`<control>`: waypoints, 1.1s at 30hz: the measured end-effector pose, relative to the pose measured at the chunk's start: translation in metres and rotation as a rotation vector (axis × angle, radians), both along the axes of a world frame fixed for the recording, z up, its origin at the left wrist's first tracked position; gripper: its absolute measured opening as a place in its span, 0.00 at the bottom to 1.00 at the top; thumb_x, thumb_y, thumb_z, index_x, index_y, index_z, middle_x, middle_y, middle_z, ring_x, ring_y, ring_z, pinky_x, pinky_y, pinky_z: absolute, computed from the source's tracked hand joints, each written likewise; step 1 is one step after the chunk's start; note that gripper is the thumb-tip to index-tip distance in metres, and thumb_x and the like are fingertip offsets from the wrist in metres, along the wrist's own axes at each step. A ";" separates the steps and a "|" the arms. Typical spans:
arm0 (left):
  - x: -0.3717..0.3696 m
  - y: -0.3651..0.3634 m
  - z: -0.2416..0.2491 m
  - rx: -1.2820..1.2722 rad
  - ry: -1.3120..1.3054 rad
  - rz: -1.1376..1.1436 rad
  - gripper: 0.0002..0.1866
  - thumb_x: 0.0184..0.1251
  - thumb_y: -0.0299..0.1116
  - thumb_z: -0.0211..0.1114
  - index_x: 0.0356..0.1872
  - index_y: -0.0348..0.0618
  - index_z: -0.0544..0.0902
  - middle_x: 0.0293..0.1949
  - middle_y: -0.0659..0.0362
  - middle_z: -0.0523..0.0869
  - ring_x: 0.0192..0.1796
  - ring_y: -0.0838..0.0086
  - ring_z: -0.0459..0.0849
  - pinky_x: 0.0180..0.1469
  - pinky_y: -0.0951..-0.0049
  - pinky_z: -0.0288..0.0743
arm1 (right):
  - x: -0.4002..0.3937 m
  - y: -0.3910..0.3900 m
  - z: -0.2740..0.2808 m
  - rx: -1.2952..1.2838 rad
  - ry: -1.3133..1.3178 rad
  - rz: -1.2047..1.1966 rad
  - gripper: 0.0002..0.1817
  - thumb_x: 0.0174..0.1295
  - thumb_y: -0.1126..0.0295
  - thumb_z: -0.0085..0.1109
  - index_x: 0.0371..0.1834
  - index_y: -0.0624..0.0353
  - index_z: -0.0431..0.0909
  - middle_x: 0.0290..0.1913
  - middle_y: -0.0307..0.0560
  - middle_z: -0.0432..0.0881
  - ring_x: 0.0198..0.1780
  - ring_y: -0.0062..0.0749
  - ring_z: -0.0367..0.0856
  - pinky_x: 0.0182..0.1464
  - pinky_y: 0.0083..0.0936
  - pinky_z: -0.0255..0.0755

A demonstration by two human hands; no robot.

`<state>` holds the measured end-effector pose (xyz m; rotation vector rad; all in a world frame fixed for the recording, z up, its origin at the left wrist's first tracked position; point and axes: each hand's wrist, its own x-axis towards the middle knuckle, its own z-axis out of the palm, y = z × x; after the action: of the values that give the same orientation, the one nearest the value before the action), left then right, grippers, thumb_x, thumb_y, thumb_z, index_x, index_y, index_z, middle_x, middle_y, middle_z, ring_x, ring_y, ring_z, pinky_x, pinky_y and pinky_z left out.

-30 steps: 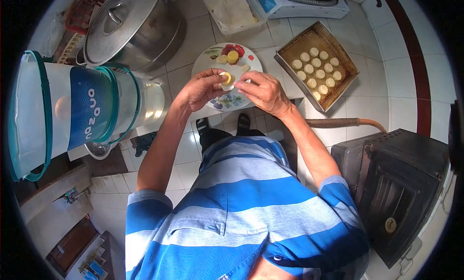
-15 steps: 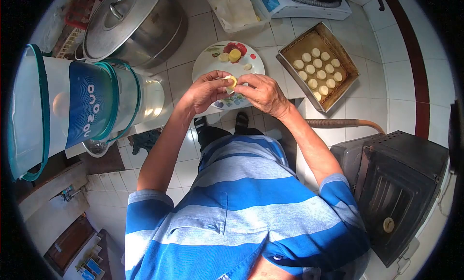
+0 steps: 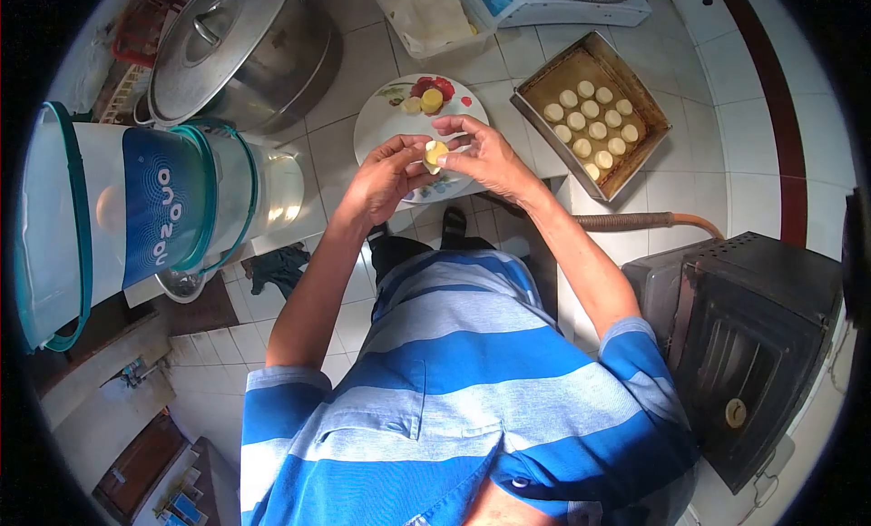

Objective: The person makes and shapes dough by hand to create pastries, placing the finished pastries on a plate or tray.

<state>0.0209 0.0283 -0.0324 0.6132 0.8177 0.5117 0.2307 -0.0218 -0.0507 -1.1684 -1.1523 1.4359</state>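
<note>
A small yellow round (image 3: 436, 152) with pale dough around its edge sits between my two hands, above a floral plate (image 3: 372, 136). My left hand (image 3: 388, 176) pinches the doughy piece between thumb and fingers. From the other side, my right hand (image 3: 490, 158) presses its thumb on the yellow part, its fingers curved above. On the plate's far side lie another yellow round (image 3: 432, 100) and a paler piece (image 3: 412, 105). The piece's underside is hidden by my fingers.
A square metal pan (image 3: 539, 117) to the right holds several pale rounds. A lidded steel pot (image 3: 290, 72) and plastic tubs (image 3: 100, 208) stand at left. Behind the plate is a plastic container (image 3: 426, 18); a black oven (image 3: 753, 353) is at lower right.
My right fingers have lifted and spread from their pinch, with the thumb now on the yellow round. More of its yellow face shows. The view has shifted slightly.
</note>
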 end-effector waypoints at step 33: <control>0.013 -0.018 0.004 -0.032 -0.136 0.160 0.20 0.81 0.32 0.65 0.66 0.31 0.76 0.58 0.50 0.84 0.59 0.63 0.88 0.65 0.70 0.86 | 0.006 -0.006 0.014 -0.053 0.054 -0.064 0.20 0.66 0.68 0.73 0.59 0.61 0.82 0.55 0.41 0.85 0.56 0.27 0.82 0.64 0.31 0.74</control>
<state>0.0341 0.0101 -0.0289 0.4796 0.7475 0.6780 0.2366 -0.0274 -0.0363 -1.1855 -1.0358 1.4481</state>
